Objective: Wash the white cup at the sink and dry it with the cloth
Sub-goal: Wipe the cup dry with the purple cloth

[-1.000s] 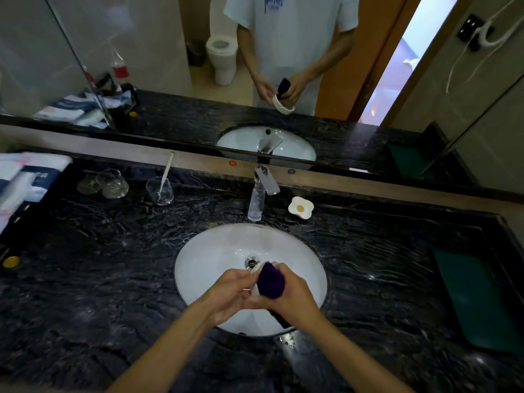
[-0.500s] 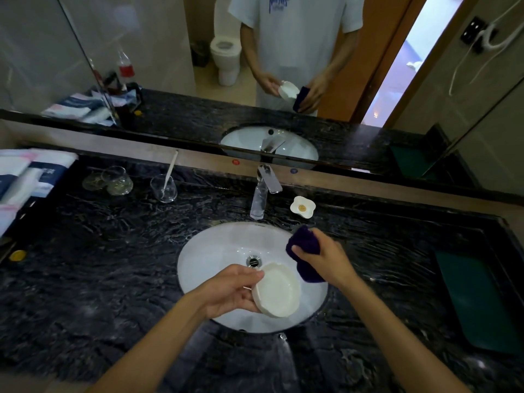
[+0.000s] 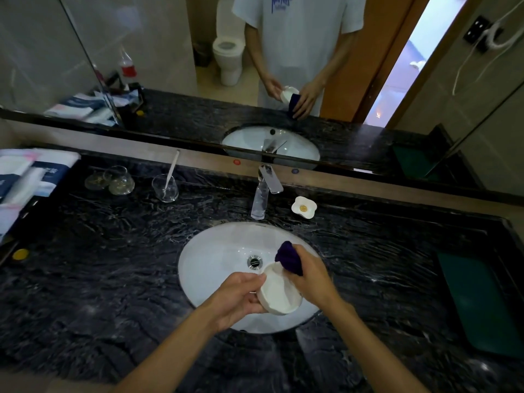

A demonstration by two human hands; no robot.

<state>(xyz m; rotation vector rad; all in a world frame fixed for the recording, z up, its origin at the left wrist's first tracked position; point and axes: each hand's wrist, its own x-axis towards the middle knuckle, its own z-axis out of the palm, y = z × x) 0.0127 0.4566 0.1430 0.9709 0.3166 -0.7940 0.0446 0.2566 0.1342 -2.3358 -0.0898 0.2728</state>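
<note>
Left hand (image 3: 241, 297) grips the white cup (image 3: 279, 293) by its side, fingers curled around the wall, cup tilted with its opening facing up and toward the camera, held above the near part of the sink (image 3: 215, 268). Right hand (image 3: 310, 279) is closed around a bunched dark purple cloth (image 3: 287, 258), cloth pressed at the far rim of the cup, touching it. Both hands over the white oval basin, drain (image 3: 254, 262) visible just beyond the cup. Chrome tap (image 3: 265, 191) stands behind the basin; whether water runs, cannot tell. Dark marbled bench (image 3: 99, 265) surrounds the sink. Small white flower-shaped dish (image 3: 304, 207) sits right of the tap. Clear glass (image 3: 165, 188) with a white stick in it stands left of the tap, two more glass items (image 3: 113, 180) further left. Folded towels (image 3: 25, 177) at far left edge, green mat (image 3: 476, 302) on the right end of the bench. Mirror (image 3: 170, 66) behind reflects the person holding cup and cloth
</note>
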